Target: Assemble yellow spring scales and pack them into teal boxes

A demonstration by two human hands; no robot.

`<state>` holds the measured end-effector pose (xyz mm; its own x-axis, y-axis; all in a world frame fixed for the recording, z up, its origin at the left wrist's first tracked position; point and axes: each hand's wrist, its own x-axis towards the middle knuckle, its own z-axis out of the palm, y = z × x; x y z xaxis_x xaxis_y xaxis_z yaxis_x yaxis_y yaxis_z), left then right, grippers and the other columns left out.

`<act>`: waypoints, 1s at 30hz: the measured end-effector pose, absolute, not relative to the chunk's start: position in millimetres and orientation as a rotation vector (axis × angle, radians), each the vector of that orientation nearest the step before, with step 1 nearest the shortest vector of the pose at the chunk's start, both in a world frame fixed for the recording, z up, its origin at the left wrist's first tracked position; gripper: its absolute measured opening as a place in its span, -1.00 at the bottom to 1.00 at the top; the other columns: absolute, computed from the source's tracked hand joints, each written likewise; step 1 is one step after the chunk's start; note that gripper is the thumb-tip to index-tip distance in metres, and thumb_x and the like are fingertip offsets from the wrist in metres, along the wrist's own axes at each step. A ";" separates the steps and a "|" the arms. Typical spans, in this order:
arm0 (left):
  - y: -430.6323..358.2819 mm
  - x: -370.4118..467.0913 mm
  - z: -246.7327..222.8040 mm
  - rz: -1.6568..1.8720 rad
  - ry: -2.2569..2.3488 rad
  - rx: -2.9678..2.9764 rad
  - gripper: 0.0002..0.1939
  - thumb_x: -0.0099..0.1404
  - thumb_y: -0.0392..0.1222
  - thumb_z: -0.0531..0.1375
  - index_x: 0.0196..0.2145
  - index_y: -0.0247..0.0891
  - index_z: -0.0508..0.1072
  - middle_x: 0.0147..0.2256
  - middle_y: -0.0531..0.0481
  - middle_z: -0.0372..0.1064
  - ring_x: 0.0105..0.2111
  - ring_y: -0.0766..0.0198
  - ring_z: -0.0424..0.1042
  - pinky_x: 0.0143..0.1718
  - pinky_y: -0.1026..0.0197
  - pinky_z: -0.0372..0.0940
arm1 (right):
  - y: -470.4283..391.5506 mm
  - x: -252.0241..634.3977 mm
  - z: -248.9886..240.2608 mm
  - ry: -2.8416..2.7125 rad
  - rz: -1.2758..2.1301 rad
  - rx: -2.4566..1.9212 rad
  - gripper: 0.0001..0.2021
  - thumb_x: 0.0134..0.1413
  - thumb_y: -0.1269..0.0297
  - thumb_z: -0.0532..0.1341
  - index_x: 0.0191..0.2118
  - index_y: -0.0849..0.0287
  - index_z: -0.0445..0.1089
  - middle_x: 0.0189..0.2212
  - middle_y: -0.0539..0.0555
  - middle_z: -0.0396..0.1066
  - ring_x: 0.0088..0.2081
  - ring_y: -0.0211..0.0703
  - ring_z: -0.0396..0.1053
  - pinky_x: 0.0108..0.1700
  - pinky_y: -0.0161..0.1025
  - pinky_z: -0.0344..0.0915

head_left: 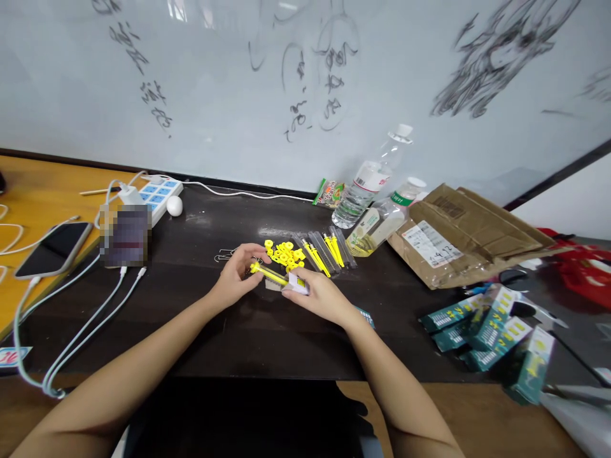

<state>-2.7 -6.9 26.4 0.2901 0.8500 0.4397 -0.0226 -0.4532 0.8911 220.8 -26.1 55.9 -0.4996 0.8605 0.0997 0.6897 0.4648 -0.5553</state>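
Note:
My left hand (237, 277) curls its thumb and fingers around the yellow end of a slim yellow stick (271, 275), which looks to be in a clear sleeve. The stick's other end meets a small white-ended box (298, 284), closed in my right hand (321, 294); how far the stick goes in is hidden by my fingers. Just beyond my hands lies a heap of small yellow plastic pieces (286, 256). To its right, several clear tubes (321, 247) lie side by side, some with yellow sticks (334, 249) in or on them.
Two plastic bottles, one clear (361, 191) and one with yellowish liquid (363, 245), are near the whiteboard (214, 95). A cardboard parcel (449, 235) and several green boxes (496, 318) lie right. Left are a phone (53, 249), cables and a power strip (161, 192).

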 end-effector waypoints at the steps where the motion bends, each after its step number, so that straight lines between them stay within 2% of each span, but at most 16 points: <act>1: -6.3 -3.0 26.3 1.298 0.740 1.684 -0.63 0.23 -0.16 0.21 -0.04 -0.22 0.22 -0.18 -0.10 0.35 -0.28 0.31 0.37 -0.32 0.27 0.33 | -25.4 222.0 55.8 -2.339 0.641 -1.305 -0.74 0.13 0.05 0.17 -0.21 0.14 0.33 -0.38 0.01 0.41 -0.39 -0.22 0.32 -0.34 -0.33 0.14; 4: -5.8 -2.7 28.8 1.328 0.741 1.604 -0.66 0.25 -0.16 0.20 -0.05 -0.21 0.23 -0.19 -0.06 0.36 -0.46 0.44 0.33 -0.49 0.34 0.31 | -23.9 224.5 54.6 -2.320 0.634 -1.309 -0.71 0.13 0.04 0.17 -0.16 0.14 0.34 -0.36 0.03 0.43 -0.37 -0.19 0.34 -0.31 -0.31 0.17; 7: -7.5 -2.1 33.0 1.293 0.781 1.559 -0.68 0.26 -0.15 0.20 -0.06 -0.21 0.23 -0.20 -0.03 0.36 -0.63 0.55 0.23 -0.69 0.43 0.18 | -23.9 224.7 54.2 -2.327 0.636 -1.307 -0.71 0.13 0.04 0.16 -0.15 0.15 0.34 -0.35 0.03 0.43 -0.35 -0.18 0.35 -0.29 -0.30 0.18; 10: -8.9 -2.6 35.4 1.243 0.824 1.546 -0.65 0.25 -0.12 0.20 -0.04 -0.22 0.25 -0.20 -0.05 0.40 -0.71 0.59 0.18 -0.77 0.44 0.09 | -25.0 223.6 55.2 -2.357 0.617 -1.302 -0.71 0.14 0.05 0.16 -0.13 0.14 0.34 -0.33 0.04 0.44 -0.34 -0.17 0.36 -0.29 -0.29 0.18; 14: -7.5 -4.1 32.9 1.180 0.965 1.607 -0.60 0.26 -0.08 0.19 0.02 -0.23 0.28 -0.17 -0.10 0.45 -0.72 0.57 0.15 -0.72 0.38 0.14 | -25.7 222.2 56.0 -2.404 0.568 -1.333 -0.72 0.14 0.05 0.16 -0.15 0.14 0.34 -0.29 0.08 0.45 -0.30 -0.13 0.39 -0.28 -0.28 0.17; 16: -6.1 -4.6 30.8 1.159 1.057 1.678 -0.59 0.27 -0.07 0.17 0.03 -0.22 0.28 -0.17 -0.08 0.45 -0.66 0.51 0.22 -0.64 0.35 0.20 | -25.7 222.1 55.8 -2.416 0.550 -1.357 -0.73 0.14 0.06 0.16 -0.16 0.14 0.34 -0.29 0.08 0.45 -0.30 -0.12 0.39 -0.28 -0.28 0.17; 20: -5.3 -5.4 31.3 1.108 1.165 1.926 -0.75 0.33 -0.05 0.08 -0.16 -0.25 0.40 -0.26 -0.02 0.43 -0.43 0.36 0.35 -0.38 0.27 0.28 | -26.0 222.9 55.9 -2.414 0.541 -1.378 -0.74 0.15 0.04 0.15 -0.21 0.13 0.33 -0.35 0.04 0.44 -0.37 -0.17 0.37 -0.32 -0.31 0.15; 22: -6.0 -6.2 33.5 1.041 1.151 2.002 -0.76 0.34 -0.06 0.05 -0.23 -0.26 0.40 -0.32 0.01 0.40 -0.42 0.34 0.33 -0.38 0.26 0.25 | -25.8 223.9 56.3 -2.407 0.540 -1.383 -0.73 0.15 0.02 0.14 -0.24 0.12 0.32 -0.38 0.02 0.42 -0.40 -0.20 0.35 -0.35 -0.32 0.14; 25: -5.9 -8.0 35.3 0.987 1.097 1.981 -0.79 0.32 -0.09 0.08 -0.18 -0.25 0.36 -0.33 0.03 0.36 -0.44 0.35 0.30 -0.41 0.28 0.22 | -24.1 226.5 56.5 -2.393 0.547 -1.390 -0.73 0.14 0.01 0.15 -0.24 0.12 0.32 -0.39 0.02 0.42 -0.42 -0.20 0.34 -0.37 -0.33 0.13; 30: -1.8 -10.3 33.6 0.969 1.068 1.955 -0.75 0.35 -0.04 0.07 -0.14 -0.24 0.36 -0.31 0.01 0.36 -0.37 0.32 0.32 -0.31 0.25 0.23 | -20.3 232.1 57.3 -2.353 0.545 -1.395 -0.71 0.10 0.03 0.19 -0.17 0.12 0.34 -0.35 0.03 0.44 -0.36 -0.16 0.37 -0.33 -0.31 0.15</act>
